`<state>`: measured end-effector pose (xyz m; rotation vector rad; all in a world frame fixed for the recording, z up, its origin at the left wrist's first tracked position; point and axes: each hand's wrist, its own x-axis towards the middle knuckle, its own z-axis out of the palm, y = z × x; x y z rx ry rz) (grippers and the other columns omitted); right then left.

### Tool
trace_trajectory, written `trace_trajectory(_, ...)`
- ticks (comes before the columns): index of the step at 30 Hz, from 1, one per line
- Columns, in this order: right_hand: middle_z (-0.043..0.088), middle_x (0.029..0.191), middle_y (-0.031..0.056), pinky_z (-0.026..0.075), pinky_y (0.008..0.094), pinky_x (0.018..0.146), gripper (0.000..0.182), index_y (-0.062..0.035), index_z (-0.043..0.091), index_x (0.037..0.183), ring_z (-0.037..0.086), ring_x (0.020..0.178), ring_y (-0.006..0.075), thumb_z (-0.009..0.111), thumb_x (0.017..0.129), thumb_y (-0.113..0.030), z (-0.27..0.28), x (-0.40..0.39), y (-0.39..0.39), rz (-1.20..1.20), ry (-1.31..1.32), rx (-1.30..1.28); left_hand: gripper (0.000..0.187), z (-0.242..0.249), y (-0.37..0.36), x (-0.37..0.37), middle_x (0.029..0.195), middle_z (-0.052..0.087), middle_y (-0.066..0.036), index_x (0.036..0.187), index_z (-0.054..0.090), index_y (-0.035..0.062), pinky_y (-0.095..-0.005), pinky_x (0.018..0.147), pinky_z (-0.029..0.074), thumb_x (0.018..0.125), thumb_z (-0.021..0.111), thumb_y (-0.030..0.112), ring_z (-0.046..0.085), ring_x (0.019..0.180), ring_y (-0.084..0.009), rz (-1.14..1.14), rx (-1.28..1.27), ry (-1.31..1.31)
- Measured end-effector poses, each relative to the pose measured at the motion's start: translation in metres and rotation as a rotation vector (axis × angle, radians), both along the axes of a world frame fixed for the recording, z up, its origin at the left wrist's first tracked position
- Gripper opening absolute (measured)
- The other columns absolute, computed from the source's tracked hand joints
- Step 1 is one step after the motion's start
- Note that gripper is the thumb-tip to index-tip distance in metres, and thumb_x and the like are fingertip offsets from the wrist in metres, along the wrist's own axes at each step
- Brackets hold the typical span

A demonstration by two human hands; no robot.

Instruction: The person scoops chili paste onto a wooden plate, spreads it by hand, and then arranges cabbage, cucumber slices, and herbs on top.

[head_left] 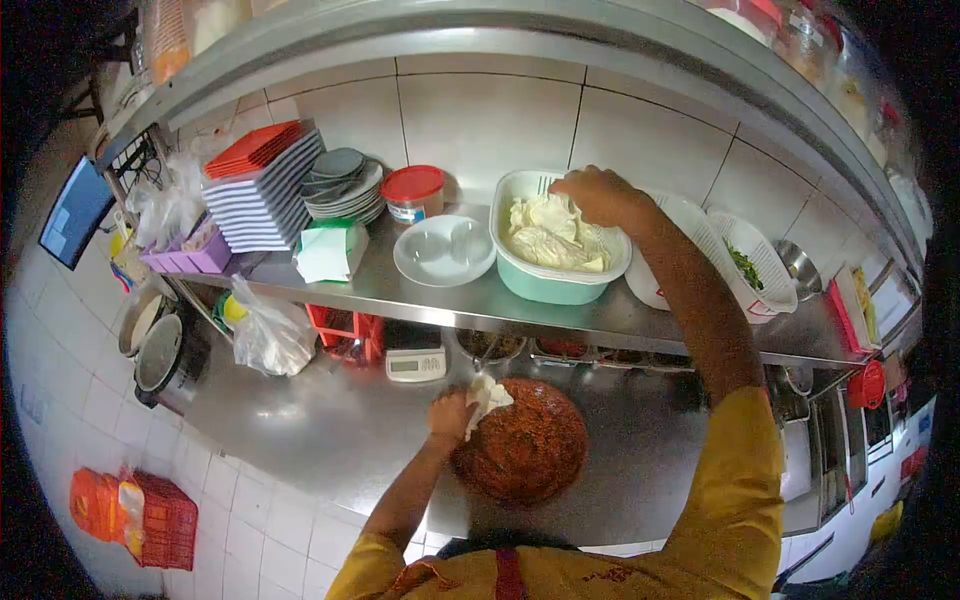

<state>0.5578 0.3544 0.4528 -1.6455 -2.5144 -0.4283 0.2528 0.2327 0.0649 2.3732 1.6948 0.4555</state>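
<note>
My left hand (451, 414) is closed around a pale cabbage leaf (488, 398) at the left edge of a large round bowl of dark red, chunky paste (525, 445). Up on the shelf, my right hand (603, 198) reaches over a white basket set in a green tub (550, 286). Its fingers are bent onto the top of the pale cabbage leaves (560, 240) inside, and the fingertips are partly hidden. The bowl rests on the steel counter (330, 420), directly in front of my body.
Along the shelf stand stacked plates (262, 195), a red-lidded tub (412, 195), a white plate (445, 268) and a basket with greens (745, 268). Below are a scale (416, 366), a plastic bag (268, 335) and sunken containers (562, 348). An upper shelf (450, 40) overhangs.
</note>
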Motion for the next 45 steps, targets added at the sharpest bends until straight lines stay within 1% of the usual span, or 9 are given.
trace_trajectory(5, 0.065, 0.103, 0.0134, 0.048, 0.0404, 0.085, 0.026, -0.0087, 0.065, 0.103, 0.06, 0.096, 0.0317, 0.061, 0.077, -0.009, -0.002, 0.01, 0.027, 0.029, -0.044, -0.023, 0.028, 0.043, -0.024, -0.014, 0.096, 0.065, -0.019, 0.098, 0.067, 0.0067, -0.0471, 0.08, 0.05, 0.084, 0.065, 0.031, 0.062, 0.092, -0.0375, 0.018, 0.025, -0.286)
trace_trajectory(14, 0.062, 0.09, 0.0079, 0.051, 0.0337, 0.073, 0.018, -0.0036, 0.06, 0.1, 0.06, 0.086, 0.0139, 0.061, 0.09, -0.018, 0.069, 0.03, -0.062, 0.031, 0.856, -0.037, 0.016, 0.102, -0.034, -0.021, 0.095, 0.066, -0.018, 0.096, 0.068, 0.0019, -0.036, 0.076, 0.051, 0.086, 0.063, 0.015, 0.065, 0.086, -0.0304, 0.124, -0.028, -0.688)
trace_trajectory(23, 0.065, 0.089, 0.0081, 0.048, 0.0312, 0.076, 0.022, -0.0038, 0.062, 0.097, 0.062, 0.085, 0.0161, 0.062, 0.089, -0.025, 0.001, -0.043, -0.204, 0.219, 0.643, -0.349, 0.039, 0.27, -0.086, 0.037, 0.098, 0.066, -0.008, 0.122, 0.055, 0.0024, -0.0278, 0.082, 0.048, 0.087, 0.068, 0.014, 0.06, 0.091, -0.0124, -0.306, -0.288, -1.349)
trace_trajectory(27, 0.064, 0.094, 0.0069, 0.049, 0.0292, 0.077, 0.023, -0.0015, 0.061, 0.102, 0.061, 0.088, 0.0141, 0.066, 0.088, -0.019, -0.126, -0.043, -0.22, 0.227, 0.986, -0.684, 0.032, 0.176, -0.073, 0.035, 0.087, 0.069, -0.008, 0.107, 0.064, -0.0011, -0.0226, 0.06, 0.051, 0.091, 0.066, 0.027, 0.064, 0.068, -0.0118, -0.254, -0.705, -1.183)
trace_trajectory(31, 0.065, 0.099, 0.0079, 0.049, 0.0304, 0.08, 0.031, 0.0014, 0.059, 0.11, 0.061, 0.09, 0.0169, 0.064, 0.09, -0.022, -0.276, -0.028, -0.232, -0.166, 1.485, -1.055, 0.031, 0.111, -0.088, 0.037, 0.088, 0.07, -0.006, 0.114, 0.062, 0.0037, -0.0281, 0.072, 0.055, 0.092, 0.063, 0.025, 0.066, 0.064, -0.0137, 0.026, -0.995, -1.166)
trace_trajectory(33, 0.066, 0.103, 0.0101, 0.049, 0.0341, 0.083, 0.038, 0.0028, 0.059, 0.115, 0.062, 0.094, 0.0217, 0.063, 0.091, -0.026, -0.327, -0.023, -0.233, -0.424, 1.707, -1.135, 0.032, 0.069, -0.078, 0.032, 0.088, 0.07, -0.007, 0.114, 0.062, 0.0057, -0.0321, 0.079, 0.055, 0.092, 0.061, 0.029, 0.068, 0.072, -0.018, -0.083, -0.845, -0.913)
trace_trajectory(35, 0.065, 0.102, 0.0112, 0.05, 0.0367, 0.08, 0.039, 0.0029, 0.059, 0.114, 0.063, 0.09, 0.0237, 0.062, 0.092, -0.029, -0.419, 0.007, -0.204, -0.377, 1.323, -0.764, 0.043, 0.01, -0.052, 0.021, 0.096, 0.068, -0.012, 0.117, 0.059, 0.0057, -0.0382, 0.089, 0.05, 0.088, 0.064, 0.037, 0.064, 0.095, -0.0297, -0.184, -0.008, -0.434)
trace_trajectory(36, 0.065, 0.101, 0.0117, 0.05, 0.038, 0.079, 0.039, 0.0029, 0.059, 0.113, 0.063, 0.088, 0.0247, 0.061, 0.093, -0.031, -0.445, 0.017, -0.195, -0.347, 1.129, -0.579, 0.045, 0.018, -0.039, 0.022, 0.098, 0.067, -0.013, 0.116, 0.059, 0.0054, -0.0398, 0.089, 0.049, 0.086, 0.065, 0.039, 0.062, 0.1, -0.032, -0.032, -0.096, -0.441)
trace_trajectory(45, 0.065, 0.107, 0.021, 0.047, 0.0476, 0.084, 0.039, -0.0016, 0.059, 0.12, 0.063, 0.096, 0.0382, 0.054, 0.096, -0.032, -0.406, -0.022, -0.133, -0.481, 0.919, -0.326, 0.047, -0.017, 0.053, 0.033, 0.108, 0.064, -0.015, 0.119, 0.059, 0.0151, -0.0469, 0.084, 0.049, 0.083, 0.064, 0.045, 0.061, 0.099, -0.0356, -0.089, -0.178, -0.061)
